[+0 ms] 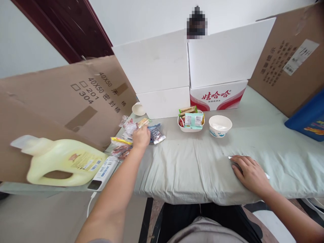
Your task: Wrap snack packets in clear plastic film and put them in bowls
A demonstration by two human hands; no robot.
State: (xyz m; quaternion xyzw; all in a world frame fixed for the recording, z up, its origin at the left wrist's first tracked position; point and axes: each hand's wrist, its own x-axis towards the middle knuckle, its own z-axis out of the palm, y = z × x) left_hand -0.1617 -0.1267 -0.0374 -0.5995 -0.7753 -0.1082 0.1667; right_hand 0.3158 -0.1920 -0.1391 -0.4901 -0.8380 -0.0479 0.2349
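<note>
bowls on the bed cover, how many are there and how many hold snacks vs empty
Bowls holding snack packets: 1, the white bowl
Bowls with no snacks: 1, the patterned bowl
Total: 2
The small paper cup by the boxes is not counted. The left hand is on the loose snack pile.

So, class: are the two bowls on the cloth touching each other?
Apart. The head view shows a plain strip of grey cloth between the bowl filled with snack packets and the empty bowl to its right.

Pale yellow jug (63,162); grey-green cloth (192,162); white bowl (220,126), blue pattern; red-white carton (217,96).
</note>
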